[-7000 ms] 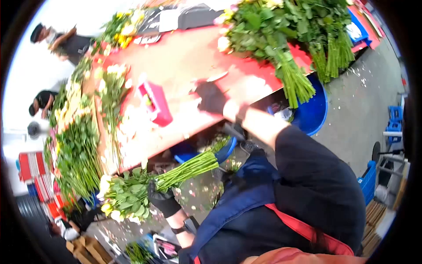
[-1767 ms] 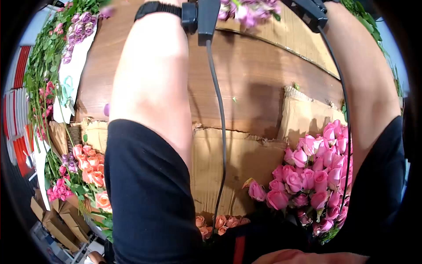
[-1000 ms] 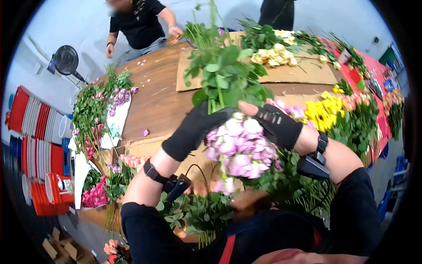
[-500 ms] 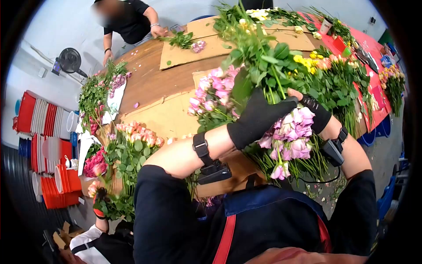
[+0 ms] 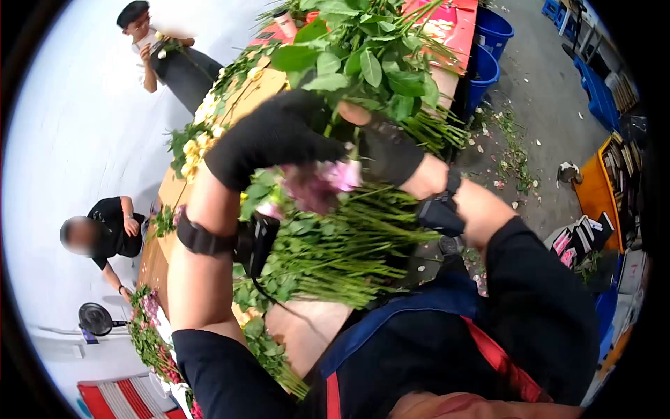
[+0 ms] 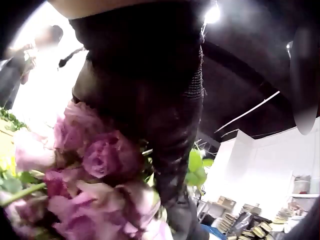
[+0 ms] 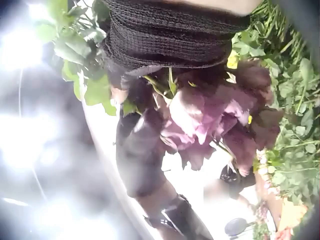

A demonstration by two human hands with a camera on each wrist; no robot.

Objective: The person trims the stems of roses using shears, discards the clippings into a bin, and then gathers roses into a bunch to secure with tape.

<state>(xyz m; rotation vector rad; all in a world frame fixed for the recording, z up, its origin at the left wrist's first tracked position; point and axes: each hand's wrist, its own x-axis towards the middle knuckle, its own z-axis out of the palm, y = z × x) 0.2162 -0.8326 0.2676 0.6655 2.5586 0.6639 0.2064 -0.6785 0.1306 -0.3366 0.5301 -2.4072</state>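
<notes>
Both hands, in black gloves, hold a bunch of pale purple roses (image 5: 321, 185) at the stems just behind the blooms. The blooms hang downward, while the green leaves (image 5: 370, 63) spread upward beyond the hands. My left hand (image 5: 279, 136) wraps the stems from the left, its back toward the head camera. On the other side my right hand (image 5: 391, 146) grips them with a bare thumb tip showing. Close up in the left wrist view, the rose heads (image 6: 100, 175) crowd beside the glove. The right wrist view shows the roses (image 7: 200, 115) below the right glove's cuff (image 7: 170, 40).
Under the hands, leafy flower stems (image 5: 335, 244) lie across the table. Blue buckets (image 5: 488, 31) stand on the floor by the table edge. Yellow roses (image 5: 195, 153) lie on cardboard, and a paper cup (image 5: 285, 22) stands behind. Two people (image 5: 105, 237) are across the table.
Seven seconds ago the left hand held white and yellow roses; now both hands hold purple ones. In the last half second the head view has turned right, and the hands stay on the bunch.
</notes>
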